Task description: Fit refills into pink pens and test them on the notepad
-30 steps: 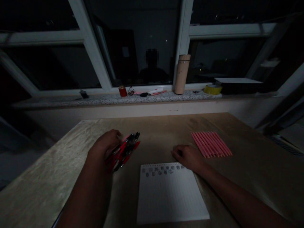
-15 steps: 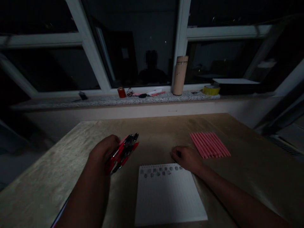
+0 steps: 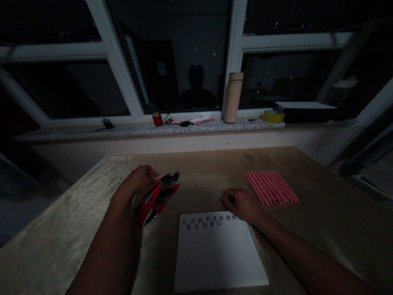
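A bundle of red and black pens (image 3: 158, 199) lies on the left of the table, with a bit of pink showing at its far side. My left hand (image 3: 139, 180) is beside the pens' left side, fingers loosely bent at their far end; the thumb side is hidden. To the right, my right hand (image 3: 241, 203) rests with curled fingers at the upper right corner of a spiral notepad (image 3: 219, 258). Small dark scribbled marks run in two rows along the top of its lined page. Past that hand, several pink pencils (image 3: 272, 187) lie side by side in a row.
On the granite windowsill (image 3: 132, 130) stand a red tin (image 3: 157, 119), a tall pinkish thermos (image 3: 233, 98) and a roll of yellow tape (image 3: 273, 116). A dark box with a pale top (image 3: 305, 105) sits at the right. The room is dim.
My left hand has shifted up and slightly left, uncovering more of the pens' near end. The pens stay in place, and my right hand has not moved.
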A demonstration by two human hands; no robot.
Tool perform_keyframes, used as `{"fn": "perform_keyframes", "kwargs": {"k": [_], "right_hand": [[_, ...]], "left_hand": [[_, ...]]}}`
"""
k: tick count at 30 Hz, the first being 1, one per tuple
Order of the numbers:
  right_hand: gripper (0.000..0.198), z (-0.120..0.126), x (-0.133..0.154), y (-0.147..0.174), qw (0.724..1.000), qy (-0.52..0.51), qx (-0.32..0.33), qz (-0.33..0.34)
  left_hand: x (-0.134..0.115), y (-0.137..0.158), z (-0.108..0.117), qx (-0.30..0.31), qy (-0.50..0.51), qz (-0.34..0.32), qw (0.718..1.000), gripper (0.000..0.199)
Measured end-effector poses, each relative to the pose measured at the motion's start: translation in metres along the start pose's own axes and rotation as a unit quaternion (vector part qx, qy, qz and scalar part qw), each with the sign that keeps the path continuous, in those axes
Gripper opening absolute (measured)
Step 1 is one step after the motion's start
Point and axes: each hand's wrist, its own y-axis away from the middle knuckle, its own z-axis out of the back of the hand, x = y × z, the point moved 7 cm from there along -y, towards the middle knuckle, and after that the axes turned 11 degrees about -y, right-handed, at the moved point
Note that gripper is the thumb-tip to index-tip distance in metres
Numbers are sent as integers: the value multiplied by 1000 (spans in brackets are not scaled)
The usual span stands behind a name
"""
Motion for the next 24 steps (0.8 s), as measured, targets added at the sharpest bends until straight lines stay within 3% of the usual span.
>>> {"fn": "perform_keyframes", "kwargs": {"k": [4,6,10,14,17,20,22,24], "right_hand": [[21,2,1,0,1000,-13,-10,14],[17,10,6,1,997,-26,-53,40],[29,27,30,10,976,-18,-164,140],[32,22,54,18,970,-10,-137,199],[18,18,57,19,976,-69,-95,183],[17,21,47,15,968,-197,-96,119],[16,23,34,10,935,-332,-109,59],[20,21,22,5,857,-504,-109,-13]], "left_hand": [[-33,13,28,-61,33,-49,996,21],[-59,24,29,-69,87,-90,990,22],[-121,49,-2,-4,200,-182,963,19],[-172,79,-38,69,292,-254,919,14],[-186,91,-49,87,371,-229,896,19],[-188,91,-53,91,470,-206,854,29],[-188,88,-58,98,523,-204,822,32],[-187,85,-65,106,532,-203,815,34]]}}
